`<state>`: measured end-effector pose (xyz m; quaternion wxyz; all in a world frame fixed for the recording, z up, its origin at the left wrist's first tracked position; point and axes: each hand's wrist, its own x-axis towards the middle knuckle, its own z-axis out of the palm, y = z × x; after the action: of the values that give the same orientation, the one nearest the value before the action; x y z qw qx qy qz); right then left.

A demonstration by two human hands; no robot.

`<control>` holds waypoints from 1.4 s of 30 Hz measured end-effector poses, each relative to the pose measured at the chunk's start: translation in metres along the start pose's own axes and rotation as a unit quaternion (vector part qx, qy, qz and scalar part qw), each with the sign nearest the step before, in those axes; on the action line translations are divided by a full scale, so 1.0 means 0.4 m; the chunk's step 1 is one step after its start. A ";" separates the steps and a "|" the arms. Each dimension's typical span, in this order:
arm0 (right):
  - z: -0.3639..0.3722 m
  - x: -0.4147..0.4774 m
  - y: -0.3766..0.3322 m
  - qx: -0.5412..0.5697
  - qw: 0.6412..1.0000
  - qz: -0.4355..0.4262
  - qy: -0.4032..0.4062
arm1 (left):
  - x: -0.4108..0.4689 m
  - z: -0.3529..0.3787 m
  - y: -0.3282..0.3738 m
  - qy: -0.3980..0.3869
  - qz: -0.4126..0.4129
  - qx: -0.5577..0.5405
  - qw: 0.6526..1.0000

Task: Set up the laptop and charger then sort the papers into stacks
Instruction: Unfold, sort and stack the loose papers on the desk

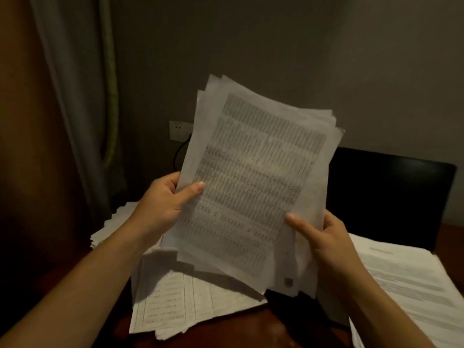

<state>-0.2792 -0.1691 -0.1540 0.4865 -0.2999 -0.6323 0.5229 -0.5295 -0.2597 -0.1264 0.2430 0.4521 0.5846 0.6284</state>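
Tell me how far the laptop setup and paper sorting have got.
Done, apparently: the laptop stands open and a cable hangs at the wall socket, its ends hidden. In hand: the left hand and right hand grip a sheaf of papers above the table. Left: that sheaf has yet to join the left pile, front pile or right pile.

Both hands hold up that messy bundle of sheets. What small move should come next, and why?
Probably tap the bundle on the table to square it: its sheets are fanned unevenly, and the left hand and right hand hold its sides.
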 end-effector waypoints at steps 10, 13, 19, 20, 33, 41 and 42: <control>0.098 0.052 0.036 0.064 0.995 -0.055 0.044 | -0.014 0.013 -0.052 0.061 0.037 0.017 0.997; 0.116 0.081 -0.004 0.058 0.994 -0.085 0.025 | 0.007 -0.011 -0.037 0.094 0.062 0.046 0.993; 0.139 0.122 -0.071 -0.017 0.990 -0.136 -0.038 | 0.000 -0.014 -0.019 0.118 0.150 0.070 0.979; 0.140 0.121 -0.064 -0.028 0.990 -0.136 -0.036 | -0.008 -0.013 -0.030 0.114 0.150 0.070 0.980; 0.160 0.065 0.034 -0.006 0.996 -0.093 0.000 | -0.025 -0.022 -0.089 0.090 0.093 0.005 0.992; 0.134 0.059 0.006 -0.085 0.994 -0.073 -0.010 | -0.039 0.004 -0.082 0.095 0.090 0.005 0.991; 0.121 0.053 -0.008 -0.086 0.994 -0.067 -0.014 | -0.040 0.010 -0.077 0.092 0.087 -0.001 0.992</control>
<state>-0.3309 -0.1692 -0.1435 0.4840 -0.2910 -0.7003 0.4368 -0.5255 -0.2649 -0.1607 0.1330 0.4410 0.5626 0.6865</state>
